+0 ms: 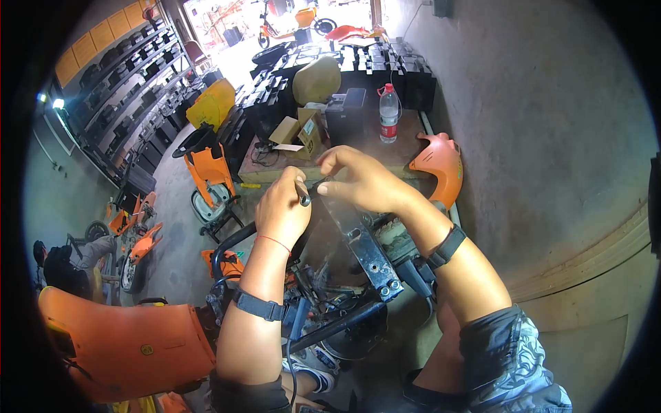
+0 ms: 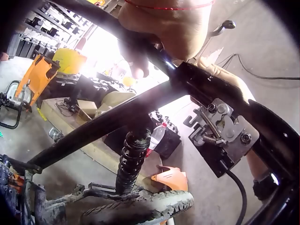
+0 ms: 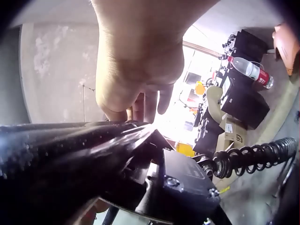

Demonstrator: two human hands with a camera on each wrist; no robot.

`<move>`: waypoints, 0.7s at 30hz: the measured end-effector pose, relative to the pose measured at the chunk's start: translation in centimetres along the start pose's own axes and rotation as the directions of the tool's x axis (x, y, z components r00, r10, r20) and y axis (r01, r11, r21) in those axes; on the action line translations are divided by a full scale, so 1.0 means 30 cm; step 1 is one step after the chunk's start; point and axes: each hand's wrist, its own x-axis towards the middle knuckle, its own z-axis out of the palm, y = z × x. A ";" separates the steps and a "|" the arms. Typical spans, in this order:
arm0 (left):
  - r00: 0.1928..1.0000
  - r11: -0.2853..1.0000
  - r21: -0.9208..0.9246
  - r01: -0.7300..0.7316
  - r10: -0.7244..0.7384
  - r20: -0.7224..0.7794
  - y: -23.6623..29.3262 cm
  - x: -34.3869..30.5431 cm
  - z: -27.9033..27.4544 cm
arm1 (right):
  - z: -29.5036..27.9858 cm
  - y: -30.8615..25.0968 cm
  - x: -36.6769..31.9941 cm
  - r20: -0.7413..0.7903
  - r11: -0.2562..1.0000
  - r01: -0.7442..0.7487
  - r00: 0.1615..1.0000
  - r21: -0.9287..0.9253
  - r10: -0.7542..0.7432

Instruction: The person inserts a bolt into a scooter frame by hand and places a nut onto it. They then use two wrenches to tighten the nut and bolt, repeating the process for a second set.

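Note:
My left hand [image 1: 284,206] grips a dark metal wrench [image 1: 302,194], its round end showing beside the thumb. In the left wrist view the wrench [image 2: 225,28] juts out past that hand above a black frame tube [image 2: 108,112]. My right hand [image 1: 358,180] is just to the right, its fingers bent and thumb and forefinger apart, close to the frame end. Seen from the right wrist, its fingertips [image 3: 137,108] reach behind the black tube. A metal latch [image 2: 225,126] with a spring and cable is fixed to the frame beneath the hands.
A coil shock absorber [image 2: 131,159] and a muddy tyre [image 2: 145,208] belong to the same vehicle. Behind it, a low platform holds a cardboard box [image 1: 303,134] and a water bottle [image 1: 388,117]. An orange panel [image 1: 441,168] leans by the wall; another orange body [image 1: 131,344] stands at left.

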 end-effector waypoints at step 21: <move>1.000 1.000 -0.011 0.000 0.000 -0.003 -0.001 -0.001 0.000 | -0.002 -0.014 0.010 -0.050 0.997 -0.076 0.996 -0.029 0.074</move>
